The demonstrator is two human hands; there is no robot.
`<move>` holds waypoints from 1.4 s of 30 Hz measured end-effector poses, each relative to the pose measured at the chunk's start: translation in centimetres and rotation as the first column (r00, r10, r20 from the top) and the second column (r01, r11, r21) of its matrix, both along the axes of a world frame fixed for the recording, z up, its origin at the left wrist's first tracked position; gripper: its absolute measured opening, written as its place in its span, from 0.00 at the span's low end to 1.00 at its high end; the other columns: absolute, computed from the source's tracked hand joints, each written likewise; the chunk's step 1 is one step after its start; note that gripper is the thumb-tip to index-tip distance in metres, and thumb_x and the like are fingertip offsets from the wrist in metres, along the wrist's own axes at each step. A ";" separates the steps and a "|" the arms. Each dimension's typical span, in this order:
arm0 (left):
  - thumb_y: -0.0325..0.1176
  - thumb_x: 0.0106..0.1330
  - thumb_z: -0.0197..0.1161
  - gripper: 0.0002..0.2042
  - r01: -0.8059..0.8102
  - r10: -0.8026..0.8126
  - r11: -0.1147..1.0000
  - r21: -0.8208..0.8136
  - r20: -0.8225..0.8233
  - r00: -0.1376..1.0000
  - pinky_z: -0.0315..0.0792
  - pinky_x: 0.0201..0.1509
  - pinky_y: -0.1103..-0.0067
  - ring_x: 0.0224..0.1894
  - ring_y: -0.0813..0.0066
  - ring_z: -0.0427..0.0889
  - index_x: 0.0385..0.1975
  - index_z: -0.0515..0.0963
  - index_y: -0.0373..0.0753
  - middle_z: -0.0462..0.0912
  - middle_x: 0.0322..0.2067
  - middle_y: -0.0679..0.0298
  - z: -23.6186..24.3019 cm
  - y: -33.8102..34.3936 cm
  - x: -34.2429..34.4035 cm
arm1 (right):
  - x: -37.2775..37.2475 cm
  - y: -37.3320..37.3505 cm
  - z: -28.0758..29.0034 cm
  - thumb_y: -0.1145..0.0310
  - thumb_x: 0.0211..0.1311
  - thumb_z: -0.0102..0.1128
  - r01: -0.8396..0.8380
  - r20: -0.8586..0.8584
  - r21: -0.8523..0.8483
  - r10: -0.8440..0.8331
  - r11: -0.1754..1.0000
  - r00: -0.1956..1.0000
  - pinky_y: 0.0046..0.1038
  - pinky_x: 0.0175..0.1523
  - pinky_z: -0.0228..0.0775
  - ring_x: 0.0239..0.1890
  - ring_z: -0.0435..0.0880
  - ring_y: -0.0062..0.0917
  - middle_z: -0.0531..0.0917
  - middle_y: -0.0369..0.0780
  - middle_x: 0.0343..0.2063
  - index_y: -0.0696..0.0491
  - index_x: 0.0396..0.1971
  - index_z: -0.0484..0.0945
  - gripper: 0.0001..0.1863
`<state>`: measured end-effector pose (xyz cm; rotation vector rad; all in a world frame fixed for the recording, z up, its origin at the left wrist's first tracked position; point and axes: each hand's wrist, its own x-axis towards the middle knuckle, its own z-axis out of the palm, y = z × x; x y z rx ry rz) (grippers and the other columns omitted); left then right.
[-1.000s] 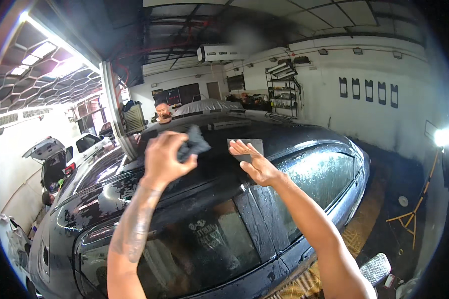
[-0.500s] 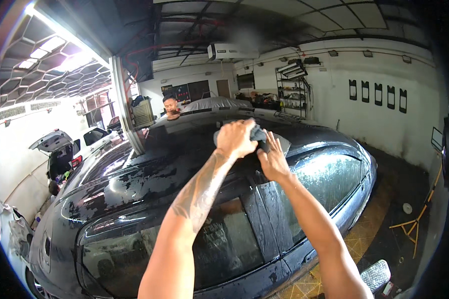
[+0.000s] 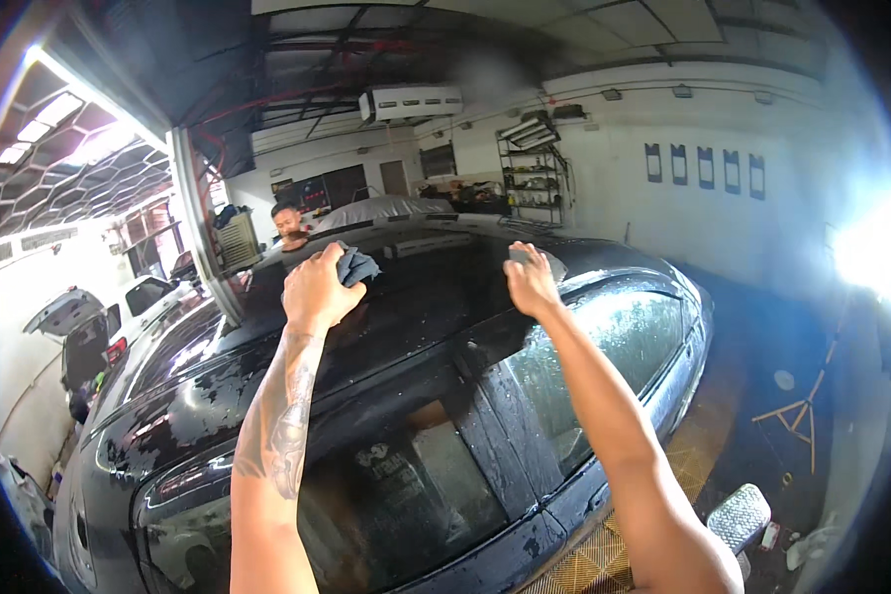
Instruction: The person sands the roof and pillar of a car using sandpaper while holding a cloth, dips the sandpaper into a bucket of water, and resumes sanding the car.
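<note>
Ahead of me is a dark, wet car roof (image 3: 406, 322), with water beads and streaks on the paint. On its left part my left hand (image 3: 314, 289) is closed around a bunched dark grey cloth (image 3: 357, 266), which sticks out past the fingers. Further right, near the roof edge above the side windows, my right hand (image 3: 533, 285) is bent with its fingers curled over a flat grey piece (image 3: 556, 266). Whether that is a cloth or a pad I cannot make out. Below both arms are the wet side windows (image 3: 396, 495).
A person (image 3: 287, 226) is beyond the car's far side. A metal post (image 3: 200, 223) rises at the left. At the right, a very bright lamp (image 3: 886, 247) stands above a yellow tripod stand (image 3: 790, 418). A textured silver step (image 3: 740, 515) is at lower right.
My hands, close together over the cloth before, are now apart: the left has moved left with the cloth. The scene has shifted left, and the lamp's glare now shows at the right.
</note>
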<state>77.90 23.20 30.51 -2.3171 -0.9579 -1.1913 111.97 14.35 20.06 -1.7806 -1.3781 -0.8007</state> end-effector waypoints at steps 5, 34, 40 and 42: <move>0.45 0.49 0.73 0.25 -0.024 0.023 0.998 -0.051 -0.012 1.000 0.79 0.53 0.60 0.47 0.52 0.87 0.48 0.78 0.44 0.88 0.42 0.54 -0.6 0.5 -0.9 | -10.2 1.9 -0.4 0.61 0.74 0.41 -0.267 0.067 -0.066 0.271 0.961 0.960 0.48 0.78 0.47 0.73 0.63 0.46 0.69 0.53 0.68 0.61 0.48 0.78 0.21; 0.32 0.45 0.70 0.18 0.409 -0.323 0.893 0.185 -0.369 0.872 0.77 0.52 0.64 0.49 0.59 0.85 0.39 0.80 0.48 0.86 0.45 0.66 -4.2 -7.0 15.1 | 2.2 1.9 -3.8 0.55 0.74 0.37 -0.216 -0.260 0.079 0.229 0.973 0.938 0.56 0.79 0.38 0.77 0.46 0.62 0.51 0.66 0.74 0.67 0.68 0.64 0.33; 0.31 0.48 0.67 0.14 0.384 -0.323 0.894 0.230 -0.262 0.909 0.76 0.50 0.62 0.45 0.57 0.84 0.36 0.77 0.45 0.85 0.36 0.61 -4.3 -6.9 27.5 | 16.5 1.1 -2.0 0.62 0.72 0.41 -0.053 -0.480 0.222 0.156 0.974 0.863 0.62 0.73 0.51 0.73 0.56 0.63 0.62 0.64 0.68 0.51 0.52 0.80 0.20; 0.32 0.49 0.67 0.13 0.350 -0.306 0.913 0.208 -0.217 0.927 0.78 0.46 0.61 0.41 0.52 0.86 0.36 0.78 0.45 0.86 0.34 0.57 -4.0 -5.4 29.1 | 14.1 0.0 -0.9 0.61 0.72 0.41 -0.138 -0.505 0.071 0.155 0.988 0.849 0.61 0.74 0.49 0.74 0.55 0.63 0.58 0.66 0.70 0.55 0.49 0.82 0.21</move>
